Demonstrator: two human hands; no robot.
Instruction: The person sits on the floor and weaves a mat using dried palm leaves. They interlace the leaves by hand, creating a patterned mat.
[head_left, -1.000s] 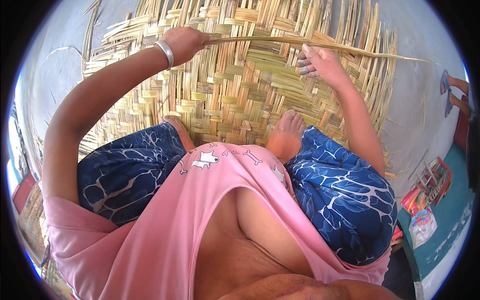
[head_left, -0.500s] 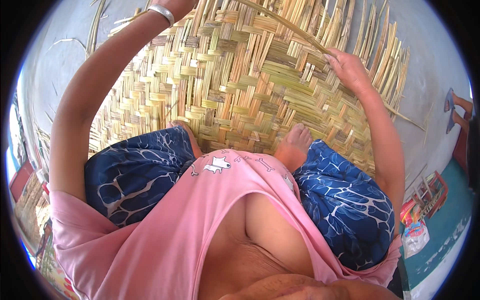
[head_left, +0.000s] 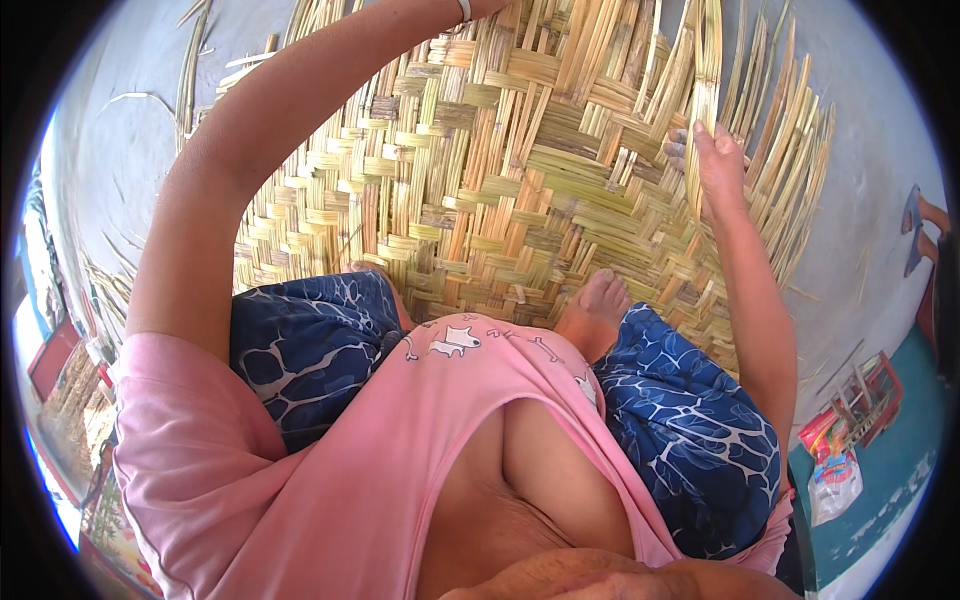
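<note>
A large woven mat of yellow-green bamboo strips lies on the grey floor in front of me, its loose ends fanning out at the far right. My right hand rests at the mat's right side, fingers pinched around a long bamboo strip that runs away from me. My left arm reaches over the mat to the top edge of the picture. Only its wrist with a silver bangle shows; the hand itself is cut off. My bare right foot rests on the mat's near edge.
Loose strips lie on the grey concrete floor at the far left. A red and yellow packet and a plastic bag sit at the lower right beside a teal surface. Another person's foot in a sandal shows at the right rim.
The long strip, held flat across the mat a second ago, now points away from me. My left hand has gone up out of the picture, and my right hand has moved to the mat's right side.
</note>
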